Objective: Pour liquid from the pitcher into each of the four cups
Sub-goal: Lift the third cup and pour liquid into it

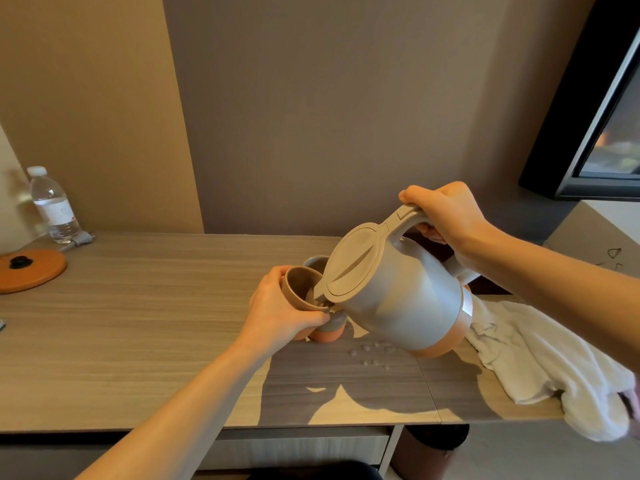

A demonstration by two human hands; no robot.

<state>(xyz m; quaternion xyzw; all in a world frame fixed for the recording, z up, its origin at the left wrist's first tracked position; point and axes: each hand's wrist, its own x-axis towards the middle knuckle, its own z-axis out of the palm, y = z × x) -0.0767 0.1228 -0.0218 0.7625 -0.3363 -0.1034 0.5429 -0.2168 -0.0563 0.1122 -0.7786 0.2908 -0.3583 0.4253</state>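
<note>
A grey pitcher (401, 299) with an orange base and a beige lid is tilted left, its spout over a tan cup (300, 285). My right hand (445, 216) grips the pitcher's handle from above. My left hand (280, 308) is wrapped around the tan cup and holds it tilted toward the spout. Just behind it stands a grey cup (316, 263), partly hidden by the lid. A grey cup with an orange base (329, 331) sits under the spout, mostly covered by my left hand. A fourth cup is not visible.
Water drops (372, 355) lie on the wooden desk (138, 323) in front of the pitcher. A white towel (540, 362) hangs over the desk's right end. An orange lid (29, 268) and a water bottle (53, 206) stand at the far left. A dark bin (433, 448) sits below.
</note>
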